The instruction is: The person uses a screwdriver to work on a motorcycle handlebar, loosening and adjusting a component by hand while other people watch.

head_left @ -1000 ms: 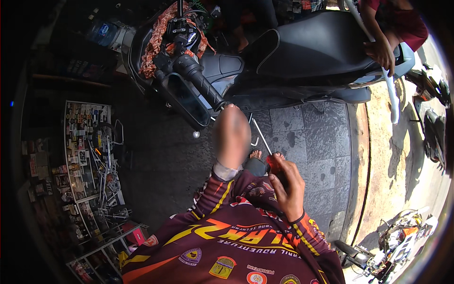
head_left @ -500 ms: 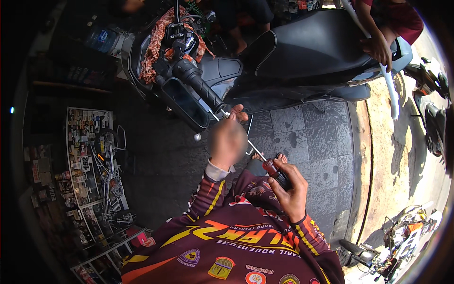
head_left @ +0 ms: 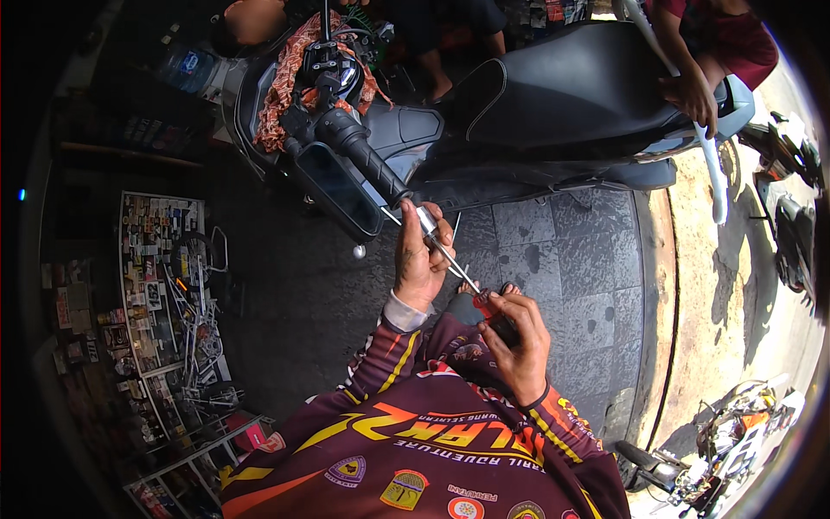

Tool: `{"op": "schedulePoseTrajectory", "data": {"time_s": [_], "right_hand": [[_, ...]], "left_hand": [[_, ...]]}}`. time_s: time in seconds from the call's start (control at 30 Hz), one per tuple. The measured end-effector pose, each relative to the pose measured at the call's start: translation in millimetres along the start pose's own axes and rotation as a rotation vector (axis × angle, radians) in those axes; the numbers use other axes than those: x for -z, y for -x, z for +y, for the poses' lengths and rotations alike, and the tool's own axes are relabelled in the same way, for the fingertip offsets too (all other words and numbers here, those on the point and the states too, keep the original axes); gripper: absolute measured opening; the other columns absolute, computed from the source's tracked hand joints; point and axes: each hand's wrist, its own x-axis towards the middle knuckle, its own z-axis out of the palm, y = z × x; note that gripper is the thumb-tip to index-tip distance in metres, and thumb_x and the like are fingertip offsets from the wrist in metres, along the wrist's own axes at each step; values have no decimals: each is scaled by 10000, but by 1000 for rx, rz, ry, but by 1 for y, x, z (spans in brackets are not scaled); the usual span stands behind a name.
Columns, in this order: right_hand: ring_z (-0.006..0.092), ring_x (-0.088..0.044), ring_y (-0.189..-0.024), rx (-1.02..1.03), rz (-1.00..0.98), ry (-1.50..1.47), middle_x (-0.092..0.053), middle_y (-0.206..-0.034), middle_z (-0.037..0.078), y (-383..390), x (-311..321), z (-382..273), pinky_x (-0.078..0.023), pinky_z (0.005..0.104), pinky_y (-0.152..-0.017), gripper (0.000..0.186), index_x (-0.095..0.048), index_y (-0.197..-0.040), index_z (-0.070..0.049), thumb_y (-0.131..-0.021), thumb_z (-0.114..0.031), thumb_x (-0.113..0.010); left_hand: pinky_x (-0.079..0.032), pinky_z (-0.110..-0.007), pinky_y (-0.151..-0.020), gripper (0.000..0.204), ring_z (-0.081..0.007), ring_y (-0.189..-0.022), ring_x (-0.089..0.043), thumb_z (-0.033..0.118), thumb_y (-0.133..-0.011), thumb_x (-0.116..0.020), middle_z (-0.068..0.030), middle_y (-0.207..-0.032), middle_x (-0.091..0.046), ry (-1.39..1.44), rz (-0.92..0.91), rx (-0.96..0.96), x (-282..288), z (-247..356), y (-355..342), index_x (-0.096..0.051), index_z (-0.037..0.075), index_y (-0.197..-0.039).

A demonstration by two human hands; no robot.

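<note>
My left hand (head_left: 419, 272) is closed round a silver bar-end weight (head_left: 425, 220) at the tip of the scooter's black handlebar grip (head_left: 380, 171). In my right hand (head_left: 523, 342) is a screwdriver (head_left: 482, 304) with a red and black handle. Its long shaft runs up and left to the outer end of the weight; the tip itself is hidden. A silver brake lever (head_left: 390, 213) shows beside my left fingers. The black mirror (head_left: 339, 190) hangs just left of the grip.
The scooter's black seat (head_left: 571, 82) stretches to the right. A person's hand (head_left: 692, 99) rests by its tail, and others are at the top. An orange cloth (head_left: 281, 91) drapes the handlebar. At left stands a goods-filled display case (head_left: 160, 259); another motorcycle (head_left: 735, 432) is lower right.
My left fingers have closed round the silver weight at the grip's end. The screwdriver and my right hand have shifted slightly up and left.
</note>
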Motion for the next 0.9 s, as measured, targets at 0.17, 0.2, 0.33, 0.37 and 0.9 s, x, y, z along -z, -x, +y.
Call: {"op": "schedulePoseTrajectory", "data": {"time_s": [0.17, 0.2, 0.33, 0.37, 0.9], "right_hand": [[274, -618, -891, 64, 13, 8, -593, -1016, 118, 1, -11, 16, -499, 362, -739, 390, -630, -1070, -64, -703, -11, -749], [273, -618, -890, 98, 17, -5, -590, -1012, 117, 1, -12, 19, -496, 363, -739, 385, -630, -1065, -66, -703, -10, -749], [269, -616, -900, 109, 23, 57, -585, -1006, 114, 0, -15, 20, -496, 360, -761, 355, -627, -1040, -65, -710, -28, -753], [258, -617, -907, 62, 19, 9, -591, -1015, 113, 0, -15, 18, -498, 357, -767, 346, -619, -1045, -59, -726, -41, -751], [185, -610, -971, -412, -153, -347, -549, -1216, 143, 16, 18, -2, -474, 319, -867, 520, -428, -1299, -40, -845, -111, -671]], "left_hand": [[-173, -191, -386, 529, -34, -389, -227, 633, -931, -343, 24, -550, -404, 12, -30, -8, -1, 0, 1, -509, 132, -926], [-173, -191, -387, 529, -35, -389, -227, 632, -933, -338, 24, -543, -399, 1, -16, -11, -1, 0, 1, -507, 131, -927], [-177, -196, -390, 509, -35, -398, -252, 632, -931, -358, 18, -544, -432, -38, -1, -14, -1, -1, 2, -504, 145, -956], [-179, -196, -391, 508, -35, -398, -253, 631, -932, -357, 18, -545, -433, -36, -4, -10, -1, -1, 2, -503, 145, -954], [-169, -203, -388, 503, -38, -403, -197, 608, -947, -344, 57, -486, -257, 76, 68, 24, -15, 4, -3, -488, 131, -882]]}}
